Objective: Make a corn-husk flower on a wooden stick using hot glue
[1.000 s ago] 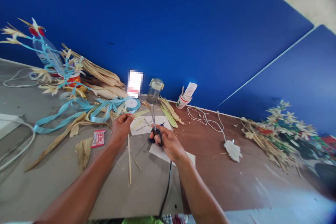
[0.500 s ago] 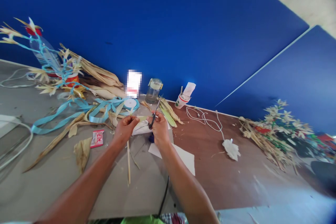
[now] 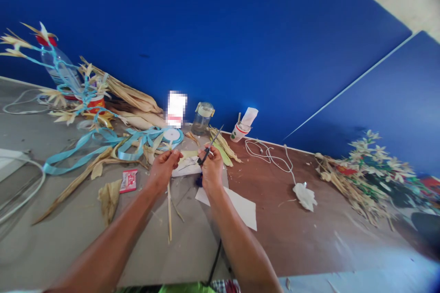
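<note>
Head view: at a cluttered table, the left hand pinches one end of a pale husk strip between thumb and fingertips, holding it just above a white sheet of paper. The right hand, just beside it, is clenched around the handles of a pair of scissors. The blades point up and away toward a glass jar; whether they are parted cannot be told. Blue ribbon and a red packet lie to the left, and a white cable to the right. With the two hands so close, a slip of the blades could nick the left fingertips, and the thin strip could tear if pulled.
</note>
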Available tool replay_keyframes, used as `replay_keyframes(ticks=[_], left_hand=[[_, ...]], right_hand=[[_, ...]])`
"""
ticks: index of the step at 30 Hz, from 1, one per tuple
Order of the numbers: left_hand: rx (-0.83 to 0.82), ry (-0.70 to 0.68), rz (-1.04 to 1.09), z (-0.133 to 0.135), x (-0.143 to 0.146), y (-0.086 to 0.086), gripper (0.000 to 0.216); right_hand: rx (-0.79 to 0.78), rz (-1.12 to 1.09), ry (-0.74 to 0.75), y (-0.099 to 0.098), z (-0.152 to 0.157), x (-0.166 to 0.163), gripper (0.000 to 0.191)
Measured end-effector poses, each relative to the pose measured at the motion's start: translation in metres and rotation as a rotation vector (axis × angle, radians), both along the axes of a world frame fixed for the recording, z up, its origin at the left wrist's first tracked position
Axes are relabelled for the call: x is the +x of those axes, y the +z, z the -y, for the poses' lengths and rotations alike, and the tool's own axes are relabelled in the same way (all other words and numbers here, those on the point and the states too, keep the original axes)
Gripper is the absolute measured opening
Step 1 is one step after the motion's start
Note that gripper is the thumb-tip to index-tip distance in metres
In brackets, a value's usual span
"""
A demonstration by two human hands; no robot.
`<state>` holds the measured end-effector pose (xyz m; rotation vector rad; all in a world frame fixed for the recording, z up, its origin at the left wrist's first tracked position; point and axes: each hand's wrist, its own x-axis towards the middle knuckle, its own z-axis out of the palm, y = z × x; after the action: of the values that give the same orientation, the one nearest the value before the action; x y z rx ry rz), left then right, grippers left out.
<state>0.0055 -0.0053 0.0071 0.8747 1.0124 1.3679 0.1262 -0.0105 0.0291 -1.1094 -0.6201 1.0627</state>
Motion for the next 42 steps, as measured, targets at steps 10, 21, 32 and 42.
replay_keyframes(ticks=[10, 21, 32, 42], left_hand=[[0.018, -0.048, 0.069, 0.003, 0.005, -0.001, 0.030], [0.034, -0.001, 0.015, 0.001, 0.002, -0.002, 0.024], [-0.051, 0.161, 0.239, 0.003, 0.000, 0.017, 0.024], [-0.002, -0.022, -0.038, 0.000, -0.001, 0.003, 0.019]], right_hand=[[0.063, 0.019, -0.065, -0.006, -0.003, -0.011, 0.041], [0.063, 0.099, -0.020, -0.008, 0.004, -0.020, 0.039], [0.038, 0.330, 0.230, -0.003, 0.020, -0.017, 0.040], [0.120, 0.624, 0.304, 0.009, 0.015, 0.011, 0.041]])
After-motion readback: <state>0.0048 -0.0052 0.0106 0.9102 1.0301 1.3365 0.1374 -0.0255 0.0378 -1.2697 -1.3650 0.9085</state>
